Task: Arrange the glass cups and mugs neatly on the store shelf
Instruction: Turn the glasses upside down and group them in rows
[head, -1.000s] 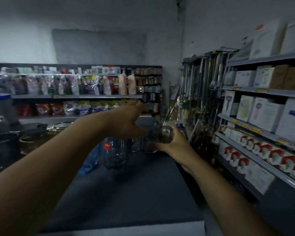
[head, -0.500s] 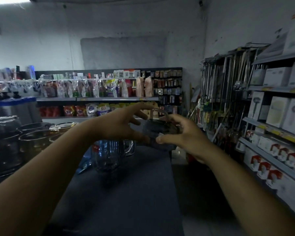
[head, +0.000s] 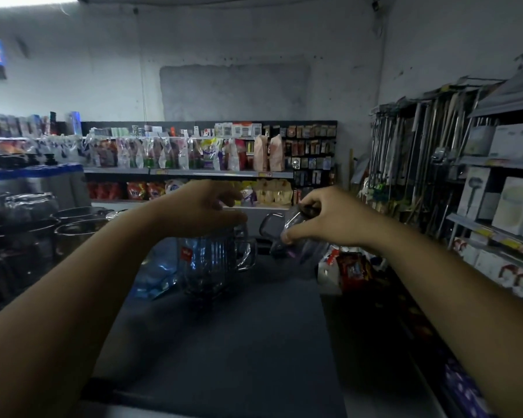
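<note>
Dark flat shelf top (head: 224, 342) runs forward from the viewer, both forearms reaching out over it. Stocked goods shelf (head: 194, 170) along the far wall; boxed goods rack (head: 507, 194) on the right; metal pots (head: 73, 224) on the left.

Ribbed glass mug (head: 212, 260): upright at the far end of the shelf top, handle to the right, red label on its left side. Crumpled blue plastic wrap (head: 157, 270) just beside it on the left.

Smaller glass mug (head: 299, 245): off the surface, tilted, handle pointing left toward the ribbed mug; near it but apart.

Left hand (head: 203, 206): palm down directly over the ribbed mug's rim, fingers bent. Contact or grip cannot be told.

Right hand (head: 329, 218): pinches the smaller mug, thumb on the near wall, fingers curled over the top.
</note>
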